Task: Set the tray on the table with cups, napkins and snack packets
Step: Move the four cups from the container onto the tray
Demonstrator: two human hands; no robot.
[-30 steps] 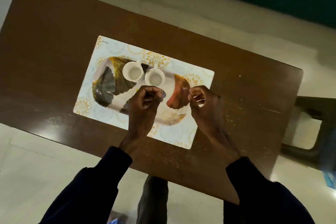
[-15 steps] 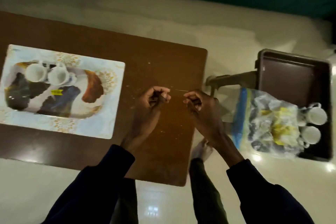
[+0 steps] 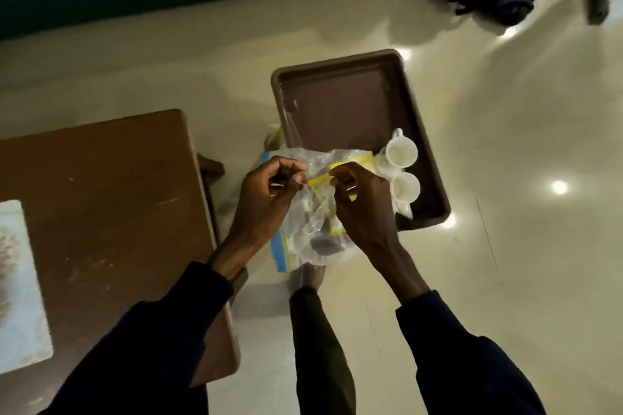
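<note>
Pale glossy floor, brown table [image 3: 101, 199] at left.
Both hands, left hand [image 3: 266, 192] and right hand [image 3: 357, 202], pinched closed above the clear bag [image 3: 313, 229] of packets; two cups [image 3: 401, 152] sat in the brown bin [image 3: 350, 101], so stocking looked unfinished.

Brown tub [image 3: 340, 101], white cups [image 3: 401, 152], clear blue-edged bag [image 3: 303, 232].
</note>
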